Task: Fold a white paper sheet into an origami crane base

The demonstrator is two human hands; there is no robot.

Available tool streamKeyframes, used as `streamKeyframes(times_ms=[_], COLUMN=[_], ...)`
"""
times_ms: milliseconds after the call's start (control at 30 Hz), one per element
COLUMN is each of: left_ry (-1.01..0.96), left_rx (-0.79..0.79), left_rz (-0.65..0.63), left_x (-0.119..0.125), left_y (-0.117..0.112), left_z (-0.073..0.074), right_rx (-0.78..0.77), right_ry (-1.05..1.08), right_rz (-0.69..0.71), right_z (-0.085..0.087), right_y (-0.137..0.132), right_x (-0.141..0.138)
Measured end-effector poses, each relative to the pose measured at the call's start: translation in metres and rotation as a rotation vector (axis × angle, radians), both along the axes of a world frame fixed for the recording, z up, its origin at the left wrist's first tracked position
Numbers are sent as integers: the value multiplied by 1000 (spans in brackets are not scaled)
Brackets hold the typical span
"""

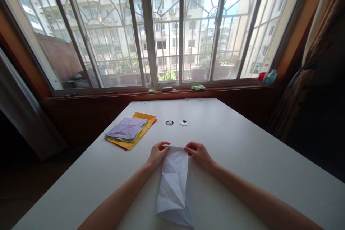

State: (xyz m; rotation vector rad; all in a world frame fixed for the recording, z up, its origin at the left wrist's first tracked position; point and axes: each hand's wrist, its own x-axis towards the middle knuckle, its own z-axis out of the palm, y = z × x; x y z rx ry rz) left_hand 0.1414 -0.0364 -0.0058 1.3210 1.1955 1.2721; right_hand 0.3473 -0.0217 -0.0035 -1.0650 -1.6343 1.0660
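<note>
The head view looks forward and down, close over the table [229, 136]; dark right edge unclear.

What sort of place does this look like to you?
Probably a room in a home, perhaps a flat: a smooth white table stands by a wide, multi-pane window, and a brown fabric curtain is tied back at the picture's right.

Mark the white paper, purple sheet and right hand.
White paper [174, 184], head view: middle of its creased face.
Purple sheet [126, 128], head view: middle of its top face.
Right hand [201, 153], head view: back of the hand.
</note>
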Motion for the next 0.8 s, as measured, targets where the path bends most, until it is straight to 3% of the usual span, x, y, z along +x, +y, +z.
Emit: streamKeyframes(times_ms=[800], left_ry=[131], left_rx=[113], left_rz=[-38], left_x=[-5], left_y=[5], left_z=[-4], right_rx=[-20], right_ry=[-31], right_rz=[-27], right_z=[-1], right_y=[3], right_x=[1])
